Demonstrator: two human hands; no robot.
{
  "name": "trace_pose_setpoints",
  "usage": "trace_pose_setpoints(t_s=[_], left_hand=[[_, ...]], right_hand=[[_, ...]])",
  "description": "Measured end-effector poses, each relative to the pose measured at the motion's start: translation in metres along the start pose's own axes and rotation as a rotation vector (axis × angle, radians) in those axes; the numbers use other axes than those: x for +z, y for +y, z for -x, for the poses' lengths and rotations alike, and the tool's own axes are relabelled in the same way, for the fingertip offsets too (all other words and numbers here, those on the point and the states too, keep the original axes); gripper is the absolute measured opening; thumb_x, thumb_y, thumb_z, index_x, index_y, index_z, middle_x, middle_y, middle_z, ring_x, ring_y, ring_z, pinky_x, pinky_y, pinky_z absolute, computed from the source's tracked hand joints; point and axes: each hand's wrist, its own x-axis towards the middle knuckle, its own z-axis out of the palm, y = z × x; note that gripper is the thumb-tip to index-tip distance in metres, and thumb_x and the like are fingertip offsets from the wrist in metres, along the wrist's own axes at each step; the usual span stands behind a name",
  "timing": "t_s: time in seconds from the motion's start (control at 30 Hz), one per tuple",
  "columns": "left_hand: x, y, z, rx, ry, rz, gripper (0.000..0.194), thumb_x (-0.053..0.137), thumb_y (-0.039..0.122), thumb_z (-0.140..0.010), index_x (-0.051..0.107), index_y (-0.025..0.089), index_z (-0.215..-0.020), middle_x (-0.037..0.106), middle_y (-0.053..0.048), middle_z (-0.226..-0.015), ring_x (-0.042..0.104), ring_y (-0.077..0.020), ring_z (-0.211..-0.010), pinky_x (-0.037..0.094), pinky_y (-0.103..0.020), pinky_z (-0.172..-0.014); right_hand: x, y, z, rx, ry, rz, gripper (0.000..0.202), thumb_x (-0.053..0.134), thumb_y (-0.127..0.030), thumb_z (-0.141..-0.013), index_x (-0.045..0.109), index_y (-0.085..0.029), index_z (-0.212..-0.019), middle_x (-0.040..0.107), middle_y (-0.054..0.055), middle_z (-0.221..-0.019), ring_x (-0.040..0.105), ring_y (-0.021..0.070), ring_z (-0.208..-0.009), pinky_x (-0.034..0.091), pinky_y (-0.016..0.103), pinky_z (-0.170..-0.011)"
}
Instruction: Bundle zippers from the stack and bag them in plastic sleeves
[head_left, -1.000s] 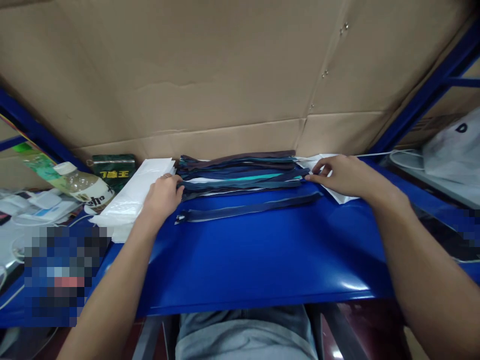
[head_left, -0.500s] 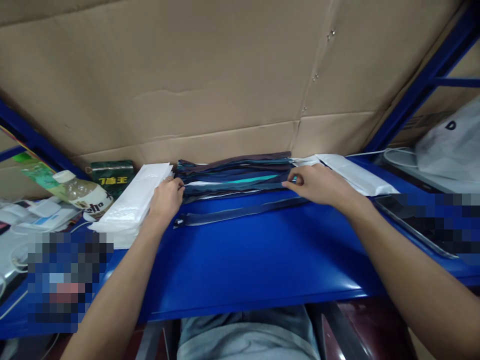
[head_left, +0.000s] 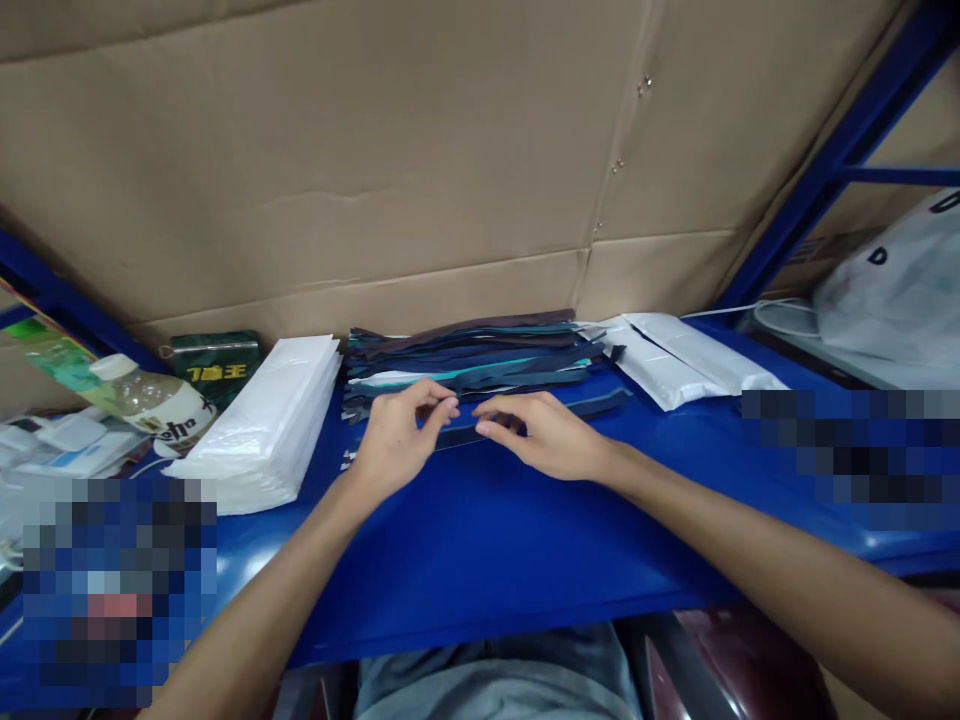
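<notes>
A single dark blue zipper (head_left: 604, 403) lies across the blue table in front of a flat pile of zippers (head_left: 480, 345) in navy, brown and teal. Above the middle of that single zipper are both hands, fingertips facing each other with a small gap. My left hand (head_left: 397, 435) has half-curled fingers, the thumb close to the index finger, and nothing shows between them. My right hand (head_left: 544, 435) is loosely curved, thumb and fingers slightly apart, with no visible object in it. The hands hide parts of the single zipper.
Left of the pile is a stack of white plastic bags (head_left: 262, 420), beside a drink bottle (head_left: 154, 400) and a dark green packet (head_left: 214, 370). White packages (head_left: 667, 360) lie to the right. Behind rises a cardboard panel (head_left: 375, 160); a plastic bag (head_left: 885, 290) sits far right.
Both hands have left the ends of the zipper pile and come together toward the middle, closer to me. The pile's front zippers lie less evenly, and my view has shifted slightly.
</notes>
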Motion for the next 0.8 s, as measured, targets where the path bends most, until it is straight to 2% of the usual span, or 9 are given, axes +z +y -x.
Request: trace_pose_setpoints(t_s=[0.1,0.17,0.23,0.37,0.47,0.53,0.67,0.8], left_hand=[[0.011,0.013,0.005,0.008,-0.059,0.091,0.017,0.062,0.036,-0.104,0.075,0.023,-0.103,0.082,0.000,-0.097,0.078,-0.0160,-0.087,0.059,-0.026,-0.075],[0.014,0.015,0.007,-0.004,-0.101,0.148,0.019,0.062,0.036,-0.104,0.075,0.023,-0.102,0.082,0.000,-0.097,0.079,-0.0162,-0.088,0.061,-0.027,-0.080],[0.015,0.016,0.007,-0.018,-0.113,0.191,0.020,0.062,0.038,-0.104,0.074,0.023,-0.103,0.082,-0.001,-0.096,0.079,-0.0174,-0.089,0.063,-0.029,-0.084],[0.013,0.015,0.006,-0.033,-0.104,0.221,0.020,0.063,0.040,-0.103,0.071,0.022,-0.102,0.082,-0.003,-0.097,0.080,-0.0201,-0.090,0.065,-0.031,-0.082],[0.011,0.015,0.005,-0.025,-0.108,0.187,0.017,0.063,0.038,-0.103,0.069,0.023,-0.101,0.082,-0.003,-0.098,0.080,-0.0202,-0.093,0.064,-0.031,-0.083],[0.009,0.015,0.005,-0.013,-0.111,0.131,0.015,0.062,0.035,-0.103,0.070,0.023,-0.103,0.083,-0.002,-0.098,0.080,-0.0196,-0.093,0.062,-0.029,-0.080],[0.005,0.015,0.003,-0.007,-0.116,0.013,0.015,0.062,0.034,-0.102,0.073,0.024,-0.104,0.083,0.000,-0.094,0.079,-0.0174,-0.081,0.054,-0.025,-0.064],[-0.003,0.005,0.000,-0.046,-0.028,-0.068,0.019,0.061,0.038,-0.101,0.072,0.022,-0.101,0.083,-0.001,-0.092,0.074,-0.0161,-0.068,0.050,-0.026,-0.061]], right_hand=[[0.009,-0.002,-0.001,0.064,0.022,-0.162,0.034,0.052,-0.047,-0.108,0.074,-0.022,-0.101,0.077,0.002,-0.088,0.070,0.0175,-0.077,0.051,0.029,-0.072],[0.011,0.000,-0.001,0.099,0.045,-0.261,0.035,0.053,-0.047,-0.108,0.072,-0.021,-0.094,0.074,0.002,-0.084,0.070,0.0173,-0.078,0.051,0.029,-0.073],[0.013,0.004,-0.002,0.112,0.059,-0.351,0.033,0.056,-0.047,-0.107,0.070,-0.021,-0.092,0.073,0.002,-0.085,0.070,0.0173,-0.078,0.053,0.029,-0.075],[0.016,0.009,-0.002,0.112,0.068,-0.461,0.028,0.059,-0.047,-0.105,0.064,-0.021,-0.095,0.070,0.001,-0.083,0.068,0.0164,-0.074,0.053,0.029,-0.072],[0.012,0.008,-0.002,0.073,0.050,-0.312,0.022,0.055,-0.042,-0.107,0.061,-0.022,-0.099,0.066,-0.001,-0.078,0.061,0.0152,-0.068,0.047,0.028,-0.066],[0.008,0.006,-0.002,0.005,0.061,-0.157,0.019,0.052,-0.037,-0.108,0.061,-0.023,-0.098,0.066,0.000,-0.081,0.058,0.0157,-0.070,0.045,0.029,-0.068],[0.001,0.007,-0.003,-0.141,0.084,0.050,0.021,0.046,-0.032,-0.110,0.060,-0.022,-0.099,0.064,0.006,-0.099,0.061,0.0198,-0.087,0.048,0.034,-0.083],[-0.011,0.024,-0.004,-0.153,0.121,0.188,0.020,0.044,-0.030,-0.110,0.061,-0.022,-0.102,0.062,0.010,-0.108,0.062,0.0235,-0.099,0.051,0.040,-0.093]])
